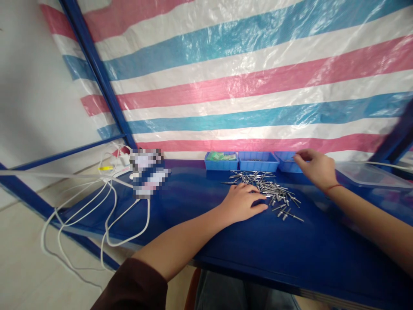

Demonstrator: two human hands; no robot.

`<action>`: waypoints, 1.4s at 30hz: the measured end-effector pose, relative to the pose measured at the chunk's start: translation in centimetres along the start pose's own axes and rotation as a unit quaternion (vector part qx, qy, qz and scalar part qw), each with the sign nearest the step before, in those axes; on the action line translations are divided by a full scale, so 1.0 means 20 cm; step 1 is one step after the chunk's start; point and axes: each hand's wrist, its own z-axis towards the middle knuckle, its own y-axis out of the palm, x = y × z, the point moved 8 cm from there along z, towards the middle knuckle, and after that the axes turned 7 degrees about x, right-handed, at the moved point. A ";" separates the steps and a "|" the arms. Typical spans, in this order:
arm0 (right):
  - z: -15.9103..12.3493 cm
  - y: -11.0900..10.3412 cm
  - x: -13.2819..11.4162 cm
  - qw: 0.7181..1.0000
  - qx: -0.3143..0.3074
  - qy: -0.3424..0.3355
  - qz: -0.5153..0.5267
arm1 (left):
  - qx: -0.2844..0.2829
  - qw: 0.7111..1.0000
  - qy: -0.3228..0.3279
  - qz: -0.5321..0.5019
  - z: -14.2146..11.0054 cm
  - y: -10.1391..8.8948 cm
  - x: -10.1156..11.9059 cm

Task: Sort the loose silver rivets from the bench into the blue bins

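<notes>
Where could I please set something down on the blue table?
Bare tabletop shows between the white cables and left hand, and from the metal pieces to the near edge. Around those pieces, between the left hand, right hand and blue bins, it is crowded.

Striped sheeting (226, 90) is reflecting light behind a blue tabletop (190, 185); at left, a white wall (29, 90) is rising above pale flooring (19, 254).
</notes>
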 end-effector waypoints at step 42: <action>-0.42 0.10 -0.53 0.899 -0.253 0.017 0.356 | 0.228 0.915 -0.176 -0.283 0.02 -0.15 -0.16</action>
